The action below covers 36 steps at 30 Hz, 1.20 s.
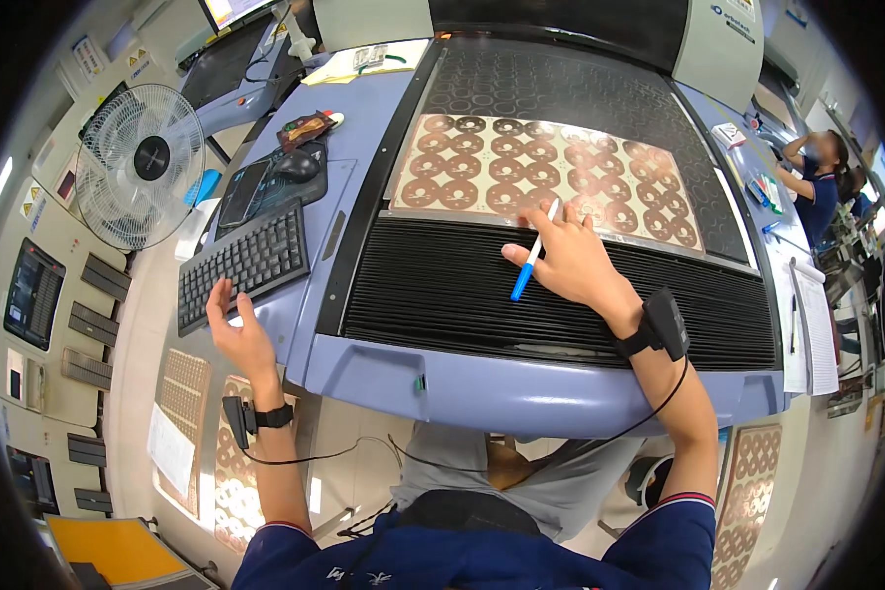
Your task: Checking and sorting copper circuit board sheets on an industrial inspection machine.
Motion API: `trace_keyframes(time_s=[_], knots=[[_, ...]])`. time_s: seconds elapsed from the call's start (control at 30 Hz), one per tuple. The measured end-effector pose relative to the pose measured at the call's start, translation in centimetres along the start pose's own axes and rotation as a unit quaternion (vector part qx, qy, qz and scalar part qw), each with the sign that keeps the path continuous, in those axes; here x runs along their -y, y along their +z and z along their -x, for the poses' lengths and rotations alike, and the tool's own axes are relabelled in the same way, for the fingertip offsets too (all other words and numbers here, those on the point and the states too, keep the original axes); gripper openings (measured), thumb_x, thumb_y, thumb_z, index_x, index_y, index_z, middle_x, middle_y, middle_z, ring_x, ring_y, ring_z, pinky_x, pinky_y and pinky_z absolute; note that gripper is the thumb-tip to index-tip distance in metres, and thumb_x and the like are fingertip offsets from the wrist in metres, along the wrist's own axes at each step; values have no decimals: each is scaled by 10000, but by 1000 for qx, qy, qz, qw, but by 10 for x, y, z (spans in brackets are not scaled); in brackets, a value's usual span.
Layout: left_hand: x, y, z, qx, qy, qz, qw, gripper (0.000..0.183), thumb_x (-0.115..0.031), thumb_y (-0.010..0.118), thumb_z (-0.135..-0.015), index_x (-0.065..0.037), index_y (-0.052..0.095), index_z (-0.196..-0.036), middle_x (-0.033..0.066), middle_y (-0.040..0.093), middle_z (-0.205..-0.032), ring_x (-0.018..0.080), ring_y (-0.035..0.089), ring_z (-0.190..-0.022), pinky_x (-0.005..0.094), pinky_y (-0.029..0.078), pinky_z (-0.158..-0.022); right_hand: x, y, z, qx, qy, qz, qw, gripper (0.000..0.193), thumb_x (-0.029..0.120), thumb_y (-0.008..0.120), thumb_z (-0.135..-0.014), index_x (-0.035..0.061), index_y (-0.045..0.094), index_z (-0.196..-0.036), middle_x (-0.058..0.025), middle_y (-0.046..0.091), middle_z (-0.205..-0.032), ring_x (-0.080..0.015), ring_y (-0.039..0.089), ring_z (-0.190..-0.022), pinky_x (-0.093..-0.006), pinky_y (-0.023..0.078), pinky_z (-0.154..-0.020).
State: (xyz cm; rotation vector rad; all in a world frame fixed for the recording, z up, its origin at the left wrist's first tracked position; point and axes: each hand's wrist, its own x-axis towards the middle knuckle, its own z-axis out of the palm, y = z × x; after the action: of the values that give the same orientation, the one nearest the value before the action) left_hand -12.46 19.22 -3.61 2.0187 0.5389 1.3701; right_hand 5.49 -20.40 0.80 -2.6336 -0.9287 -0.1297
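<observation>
My right hand (578, 264) holds a white marker pen with a blue cap (525, 278) between its fingers, the blue end pointing back toward me. Its fingertips reach the near edge of a copper-coloured circuit panel (492, 169) printed with rows of round patterns. This panel lies on the dark bed of a large machine, just beyond a black ribbed strip (442, 295). On the left, my left hand (243, 341) is at the near side of a black keyboard (251, 254), thumb and fingers apart, holding nothing. Whether its fingertips press any keys I cannot tell.
Behind the keyboard lie a black mouse (298, 164) and a dark packet (306, 129). A fan (146, 162) stands at the left. An open notebook (811, 324) with a pen lies on the right. More copper panels (747, 501) stand low on both sides. Another person (824, 187) works far right.
</observation>
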Motion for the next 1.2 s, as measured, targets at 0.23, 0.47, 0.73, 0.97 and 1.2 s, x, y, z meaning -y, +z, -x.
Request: trace_keyframes(time_s=[0.23,0.47,0.73,0.97,1.2], knots=[[-14,4,-8,34,22,-284,958,477,-128,661,-880,25,533,-1314,193,607,-1234,308,583,-1149,407,435,-1012,-18,10,3,-43,-22,10,999,560,516,525,-970,21,538,-1233,-218,690,-971,-473,503,-1164,-601,355,-1019],[-103,65,-17,260,67,150,951,304,-76,660,-897,22,641,-1184,115,702,-1076,190,670,-978,305,508,-893,7,-18,-17,-123,-50,-296,946,473,363,573,-990,-22,536,-1263,-246,680,-956,-349,674,-907,-484,522,-799],[-179,172,46,444,241,240,829,197,-70,714,-862,10,701,-1041,127,725,-957,227,702,-861,317,541,-770,26,7,-11,-193,64,-660,723,371,267,546,-1017,-38,550,-1230,-195,630,-1154,-187,689,-863,-281,589,-621],[-173,152,50,418,359,248,797,213,-5,753,-765,-31,719,-974,103,714,-850,257,686,-718,334,532,-637,35,-3,2,-125,105,-707,688,342,282,539,-1017,-28,556,-1162,-205,657,-1084,-199,685,-797,-300,572,-607],[-168,152,53,425,363,254,789,182,4,766,-736,-33,706,-904,91,706,-797,241,691,-692,318,530,-603,37,4,4,-89,106,-663,735,371,312,531,-1019,-37,579,-1133,-192,691,-1000,-187,685,-785,-275,551,-617]])
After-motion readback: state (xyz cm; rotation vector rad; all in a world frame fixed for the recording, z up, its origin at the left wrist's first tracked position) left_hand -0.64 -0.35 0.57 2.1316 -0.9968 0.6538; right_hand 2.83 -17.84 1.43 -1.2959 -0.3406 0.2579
